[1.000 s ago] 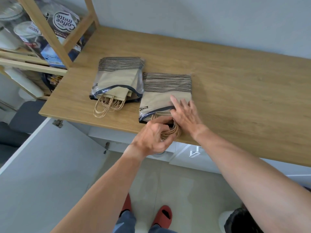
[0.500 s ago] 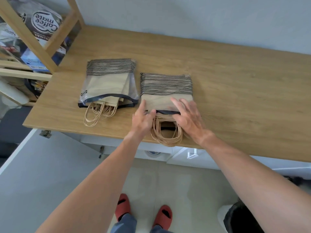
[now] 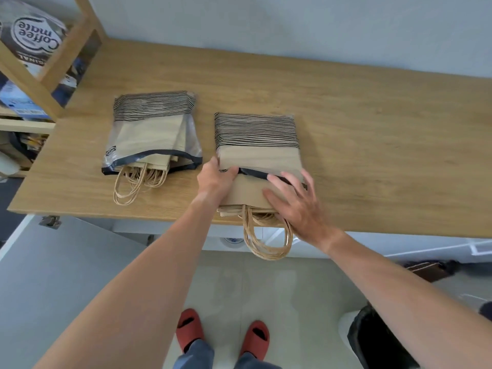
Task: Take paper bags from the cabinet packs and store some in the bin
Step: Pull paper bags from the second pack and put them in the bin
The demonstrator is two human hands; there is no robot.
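Note:
Two clear plastic packs of brown paper bags lie on the wooden counter [image 3: 372, 145]. The left pack [image 3: 151, 134] lies untouched, twine handles poking from its mouth. My left hand [image 3: 215, 179] pinches the left side of the right pack [image 3: 257, 137] at its dark-rimmed mouth. A stack of paper bags [image 3: 247, 195] sticks halfway out of that mouth, and its twine handles [image 3: 266, 241] hang over the counter's front edge. My right hand [image 3: 295, 206] lies flat with spread fingers on these bags. A black-lined bin [image 3: 372, 342] stands on the floor at the lower right.
A wooden shelf frame [image 3: 53, 62] with a Coffee mate bag [image 3: 34, 41] stands at the counter's left end. An open white cabinet door [image 3: 53, 275] reaches out at the lower left. White drawers sit under the counter. My red slippers [image 3: 223, 334] are on the tiled floor.
The stack of bags has slid further out of the right pack, so its handles now hang past the counter edge. My left hand left the handles and took the pack's mouth.

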